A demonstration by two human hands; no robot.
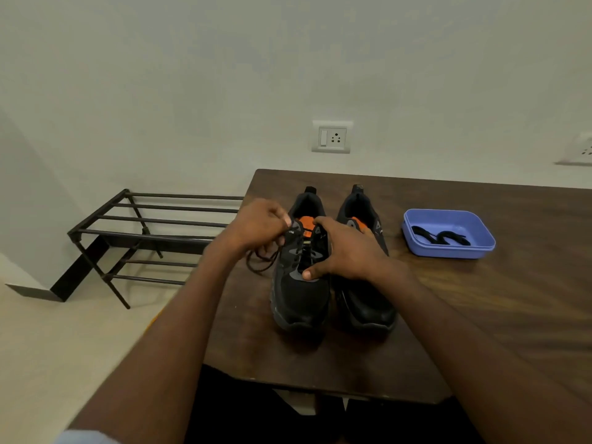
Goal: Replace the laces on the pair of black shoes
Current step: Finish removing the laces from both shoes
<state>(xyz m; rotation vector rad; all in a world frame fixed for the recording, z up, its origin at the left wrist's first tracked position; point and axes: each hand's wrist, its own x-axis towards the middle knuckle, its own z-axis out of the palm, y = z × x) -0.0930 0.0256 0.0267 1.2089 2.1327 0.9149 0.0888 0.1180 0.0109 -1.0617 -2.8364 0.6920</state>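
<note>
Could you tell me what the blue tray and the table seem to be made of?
The blue tray looks like moulded plastic: uniform colour, rounded rim, soft sheen. The table looks like dark wood or wood-look laminate: streaky grain, slight gloss; which one cannot be told.

— What of the pair does the camera miss?
— The right hand point(344, 251) covers the lacing of the right-side black sports shoe point(365, 296) and part of the left-side black sports shoe point(301, 293).
— And the dark old lace point(261, 262)?
— Its upper end vanishes under the curled fingers of the left hand point(259, 225).
— Anything cut off?
— The second white wall socket point(581, 150) runs off the right edge; the black metal shoe rack point(144, 232) slips behind the dark wooden table point(480, 315).
— The laces in the blue plastic tray point(448, 233)?
— Too small to count.
</note>
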